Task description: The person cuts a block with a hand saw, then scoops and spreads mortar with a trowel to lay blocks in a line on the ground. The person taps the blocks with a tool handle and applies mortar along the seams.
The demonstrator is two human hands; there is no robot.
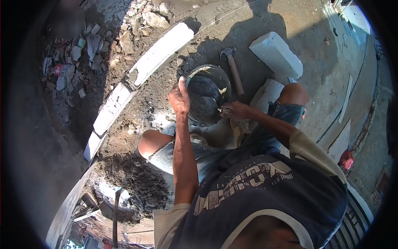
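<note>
Left fingers [176, 98] clasp the bucket [219, 77], which sits between them and the right fingers [228, 109]; those curl near its edge, what they pinch unclear. Beyond them lies a hammer [235, 75].

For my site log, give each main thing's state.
Dark round bucket: upright, partly filled.
Dark grey mix: inside the bucket.
Wooden-handled metal hammer: lying on the ground.
Row of white rectangular blocks: laid end to end.
Loose white rectangular block: lying apart from the row.
Left hand: closed on the bucket's rim.
Right hand: at the rim, grip unclear.
</note>
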